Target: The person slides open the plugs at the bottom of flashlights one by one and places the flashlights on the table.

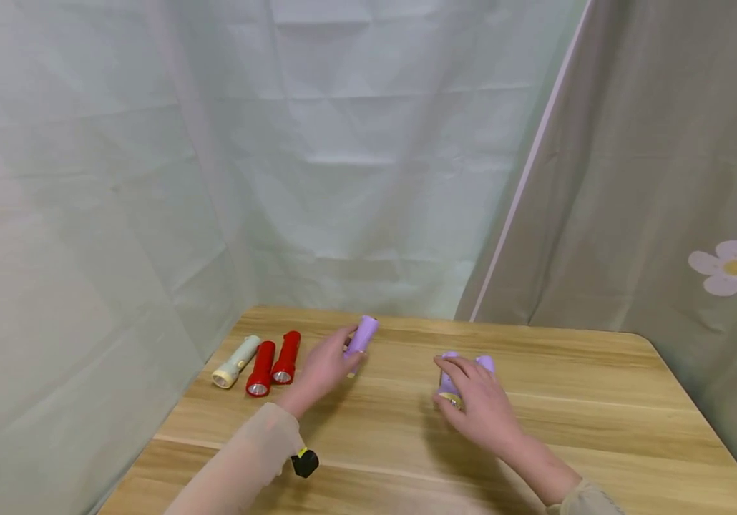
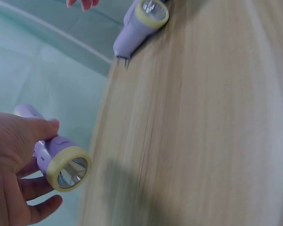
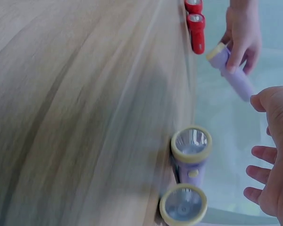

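Note:
My left hand (image 1: 323, 366) holds a purple flashlight (image 1: 363, 335) with a pale yellow rim, pinching its body between thumb and fingers. Seen from the left wrist, its lens end (image 2: 71, 173) faces the camera and it is raised off the table. My right hand (image 1: 481, 404) is spread, fingers apart, close over two more purple flashlights. One of these, the nearer-left flashlight (image 1: 449, 384), is partly covered by the hand; the other flashlight (image 1: 486, 363) shows only its tail behind the knuckles. In the right wrist view both yellow-rimmed lenses (image 3: 191, 143) are visible, with nothing between the right fingers.
Two red flashlights (image 1: 261, 368) and a pale green flashlight (image 1: 240, 360) lie side by side at the left of the wooden table (image 1: 574, 408). Fabric curtains (image 1: 375, 179) hang behind and at the sides. A black device (image 1: 305, 463) sits at the left wrist.

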`<state>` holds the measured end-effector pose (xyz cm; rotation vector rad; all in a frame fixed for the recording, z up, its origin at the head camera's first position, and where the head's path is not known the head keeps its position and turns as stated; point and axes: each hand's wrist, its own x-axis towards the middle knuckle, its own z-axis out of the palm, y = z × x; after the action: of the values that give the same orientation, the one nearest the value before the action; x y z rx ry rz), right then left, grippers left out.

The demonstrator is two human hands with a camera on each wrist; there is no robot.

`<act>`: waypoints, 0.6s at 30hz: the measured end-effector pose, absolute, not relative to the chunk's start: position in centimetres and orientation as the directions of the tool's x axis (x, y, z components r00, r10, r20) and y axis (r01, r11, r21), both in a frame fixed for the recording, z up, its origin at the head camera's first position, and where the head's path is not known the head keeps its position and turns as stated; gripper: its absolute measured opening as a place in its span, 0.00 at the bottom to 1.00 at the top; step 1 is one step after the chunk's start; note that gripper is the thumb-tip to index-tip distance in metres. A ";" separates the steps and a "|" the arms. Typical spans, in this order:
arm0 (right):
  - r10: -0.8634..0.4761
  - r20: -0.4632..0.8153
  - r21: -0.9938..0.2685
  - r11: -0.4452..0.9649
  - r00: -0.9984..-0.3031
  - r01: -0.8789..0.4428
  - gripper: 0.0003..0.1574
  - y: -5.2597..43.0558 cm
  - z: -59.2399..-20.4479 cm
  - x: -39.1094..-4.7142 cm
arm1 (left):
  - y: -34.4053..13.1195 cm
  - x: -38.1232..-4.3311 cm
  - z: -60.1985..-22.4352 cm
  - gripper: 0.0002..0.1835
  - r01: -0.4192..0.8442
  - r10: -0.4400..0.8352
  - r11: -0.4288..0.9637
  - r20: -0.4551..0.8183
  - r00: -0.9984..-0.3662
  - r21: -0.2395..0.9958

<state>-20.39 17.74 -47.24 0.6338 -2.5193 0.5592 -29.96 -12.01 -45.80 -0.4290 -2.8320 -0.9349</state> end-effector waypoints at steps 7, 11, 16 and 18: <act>-0.297 0.542 -0.286 0.814 -0.786 -0.505 0.38 19.2 -46.9 -20.3 | -11.3 -28.4 -45.7 0.32 0.365 0.232 0.710 0.290 -0.929 0.602; -0.285 0.552 -0.290 0.816 -0.784 -0.501 0.38 19.8 -46.7 -20.2 | -10.9 -27.5 -45.5 0.32 0.399 0.237 0.687 0.332 -0.913 0.607; -0.275 0.570 -0.301 0.807 -0.774 -0.508 0.38 20.2 -46.4 -20.0 | -10.4 -26.2 -45.3 0.32 0.453 0.247 0.678 0.401 -0.882 0.580; -0.268 0.578 -0.304 0.806 -0.771 -0.508 0.38 20.3 -46.3 -19.8 | -10.1 -25.7 -45.3 0.32 0.474 0.251 0.681 0.430 -0.867 0.558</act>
<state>-19.81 20.31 -46.29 0.5751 -2.4686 0.6158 -25.69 -10.12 -45.27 -0.5736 -2.5767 -0.9846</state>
